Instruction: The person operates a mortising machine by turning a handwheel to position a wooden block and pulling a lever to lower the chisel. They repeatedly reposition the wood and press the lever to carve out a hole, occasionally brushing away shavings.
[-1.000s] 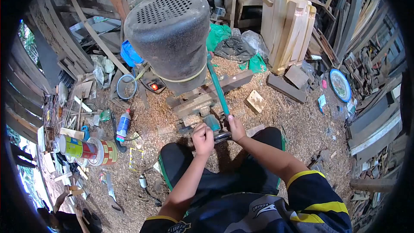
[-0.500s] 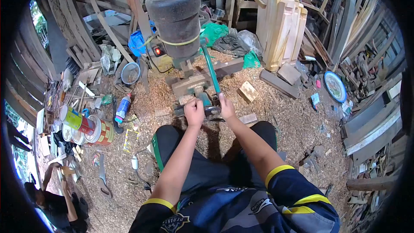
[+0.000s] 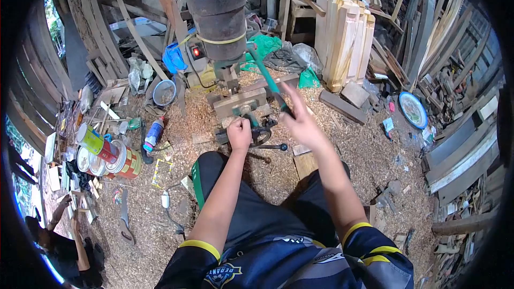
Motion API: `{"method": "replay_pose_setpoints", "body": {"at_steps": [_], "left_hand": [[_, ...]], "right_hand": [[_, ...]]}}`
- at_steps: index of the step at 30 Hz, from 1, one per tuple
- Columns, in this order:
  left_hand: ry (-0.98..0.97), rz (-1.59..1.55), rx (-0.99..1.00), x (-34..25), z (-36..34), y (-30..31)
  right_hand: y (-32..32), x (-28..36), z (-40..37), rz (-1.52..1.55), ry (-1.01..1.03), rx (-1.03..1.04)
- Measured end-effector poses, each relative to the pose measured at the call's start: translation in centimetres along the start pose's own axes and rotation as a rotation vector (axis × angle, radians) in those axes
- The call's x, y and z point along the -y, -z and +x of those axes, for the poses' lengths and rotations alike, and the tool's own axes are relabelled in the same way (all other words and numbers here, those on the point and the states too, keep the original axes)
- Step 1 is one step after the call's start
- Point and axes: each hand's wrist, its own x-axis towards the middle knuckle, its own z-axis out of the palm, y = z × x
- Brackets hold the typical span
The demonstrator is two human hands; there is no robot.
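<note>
A dark upright motor (image 3: pixel 217 18) with a yellow band stands over a machine in front of me. Below it, a wooden piece (image 3: pixel 239 104) lies across the machine's bed. My left hand (image 3: pixel 239 134) is a fist at the near side of the machine; what it grips is hidden. My right hand (image 3: pixel 304 126) is at the lower end of the green lever (image 3: pixel 265 75), its index finger stretched up and away from the lever; some other fingers are hidden. A handwheel (image 3: pixel 261 137) and a ball-ended handle (image 3: pixel 276 146) sit between my hands.
Wood shavings cover the floor. Several stacked timber pieces (image 3: pixel 342 43) stand at the back right. A blue-rimmed tray (image 3: pixel 413 110) is farther right. Left are paint cans (image 3: pixel 126 160), a bottle (image 3: pixel 155 132) and a saw (image 3: pixel 125 217). Another person (image 3: pixel 59 243) handles wood at lower left.
My right hand has moved up and right, its index finger now stretched out. The lever's lower end has swung right. The ball-ended handle has come into view. My left fist stays at the machine.
</note>
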Motion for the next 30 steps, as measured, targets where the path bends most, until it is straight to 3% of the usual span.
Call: {"method": "replay_pose_setpoints", "body": {"at_steps": [1, 3, 4, 6, 10, 12, 15, 19, 22, 23, 24, 25, 26, 27, 30], "left_hand": [[0.013, 0.014, 0.02, -0.1, 0.2, 0.1], [-0.008, 0.031, -0.012, 0.6, 0.3, -0.1], [-0.016, -0.015, -0.021, 0.8, 0.3, -0.2], [-0.044, -0.033, -0.001, 1.0, 0.4, 0.0], [0.033, -0.073, 0.013, 0.5, 0.1, 0.0], [0.038, -0.026, -0.027, 0.6, 0.2, -0.1], [0.051, 0.012, -0.077, 1.1, 0.2, -0.5], [0.104, 0.003, -0.046, 0.7, 0.0, -0.2], [0.138, 0.032, -0.026, 0.4, -0.1, -0.1], [0.048, 0.027, -0.043, 0.9, 0.0, -0.2], [-0.043, 0.019, -0.065, 1.2, 0.2, -0.4], [-0.042, 0.016, -0.072, 1.2, 0.2, -0.4], [-0.038, 0.015, -0.064, 1.1, 0.2, -0.3], [-0.034, 0.015, -0.054, 1.2, 0.2, -0.4], [-0.022, 0.016, -0.067, 0.8, 0.3, -0.3]], "right_hand": [[1.5, 1.8, 1.4, 0.003, 0.001, -0.002], [4.5, 4.4, 4.3, 0.251, 0.104, 0.308], [4.7, 5.2, 5.6, 0.25, 0.111, 0.306], [4.4, 6.5, 7.9, 0.599, 0.369, 0.095], [4.2, 9.4, 13.4, 0.608, 0.337, 0.068], [3.9, 10.3, 16.0, 0.468, 0.366, -0.001], [3.4, 9.1, 20.3, 0.512, 0.308, -0.003], [3.4, 7.1, 20.9, 0.553, 0.213, 0.146], [1.6, 2.2, 15.4, 0.546, -0.073, 0.16], [-0.2, -1.1, 12.3, 0.367, -0.235, -0.016], [-0.9, -4.8, 9.6, 0.338, -0.244, 0.128], [-2.7, -8.7, 6.2, 0.331, -0.324, 0.119], [-5.3, -16.3, 2.6, 0.065, -0.356, 0.052], [-5.2, -14.6, -1.3, -0.081, -0.341, 0.052], [-7.6, -21.6, -9.7, -0.222, -0.221, -0.037]]}}
